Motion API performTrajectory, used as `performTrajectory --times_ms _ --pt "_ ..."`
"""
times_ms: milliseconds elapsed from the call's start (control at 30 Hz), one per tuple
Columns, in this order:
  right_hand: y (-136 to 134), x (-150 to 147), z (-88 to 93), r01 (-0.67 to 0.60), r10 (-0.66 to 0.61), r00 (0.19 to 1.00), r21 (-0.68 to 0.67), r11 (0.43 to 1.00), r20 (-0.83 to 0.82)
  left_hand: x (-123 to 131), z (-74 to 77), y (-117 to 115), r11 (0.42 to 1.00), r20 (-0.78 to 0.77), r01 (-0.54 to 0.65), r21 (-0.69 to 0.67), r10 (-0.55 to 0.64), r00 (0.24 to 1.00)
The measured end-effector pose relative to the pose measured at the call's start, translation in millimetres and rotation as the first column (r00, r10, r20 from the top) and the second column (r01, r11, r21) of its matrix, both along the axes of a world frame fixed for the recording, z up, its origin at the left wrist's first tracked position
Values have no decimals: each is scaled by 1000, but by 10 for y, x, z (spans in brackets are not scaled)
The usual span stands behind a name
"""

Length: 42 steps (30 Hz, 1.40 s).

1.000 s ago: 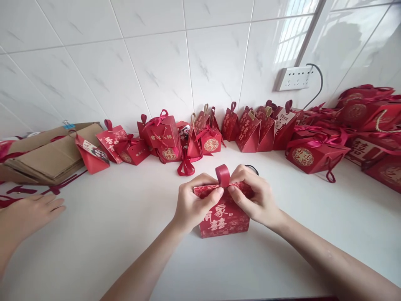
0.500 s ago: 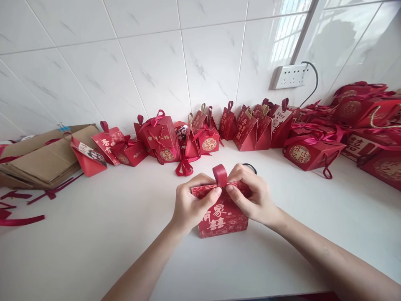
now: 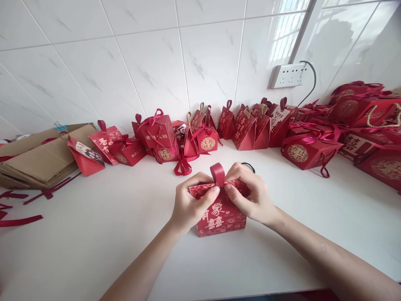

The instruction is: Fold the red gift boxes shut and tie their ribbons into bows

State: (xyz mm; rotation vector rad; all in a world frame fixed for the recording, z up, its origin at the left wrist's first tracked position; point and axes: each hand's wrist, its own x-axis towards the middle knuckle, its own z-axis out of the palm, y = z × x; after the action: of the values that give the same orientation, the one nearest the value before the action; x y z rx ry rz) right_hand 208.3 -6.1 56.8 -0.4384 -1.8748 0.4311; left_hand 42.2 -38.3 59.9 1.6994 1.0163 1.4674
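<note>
A red gift box with pale printed characters stands upright on the white table in front of me. Its top edge is pinched from both sides. A dark red ribbon loop sticks up from the middle of that edge. My left hand grips the top left part, thumb on the front face and fingers behind. On the right, my right hand holds the top the same way, its thumb close beside the loop. The fingers behind the box are mostly hidden.
Finished-looking red gift boxes line the tiled wall. More red boxes are piled at the right. Flat brown cardboard lies at the left with loose red ribbons. A white socket strip is on the wall.
Both hands keep their grip on the gift box. The whole view has shifted slightly; nothing else has visibly moved.
</note>
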Motion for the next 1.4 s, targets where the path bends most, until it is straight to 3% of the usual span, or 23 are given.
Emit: performTrajectory --times_ms 400,733,1400 --pt "5 -7 -4 -2 2 1000 13 1000 -13 7 3 -16 998 41 48 -31 -47 998" --pt "5 8 3 -5 5 1000 18 1000 11 2 2 9 998 -48 -37 56 39 998" --pt "0 0 -2 6 -6 1000 15 1000 -1 5 28 -5 998 -36 -16 65 18 999"
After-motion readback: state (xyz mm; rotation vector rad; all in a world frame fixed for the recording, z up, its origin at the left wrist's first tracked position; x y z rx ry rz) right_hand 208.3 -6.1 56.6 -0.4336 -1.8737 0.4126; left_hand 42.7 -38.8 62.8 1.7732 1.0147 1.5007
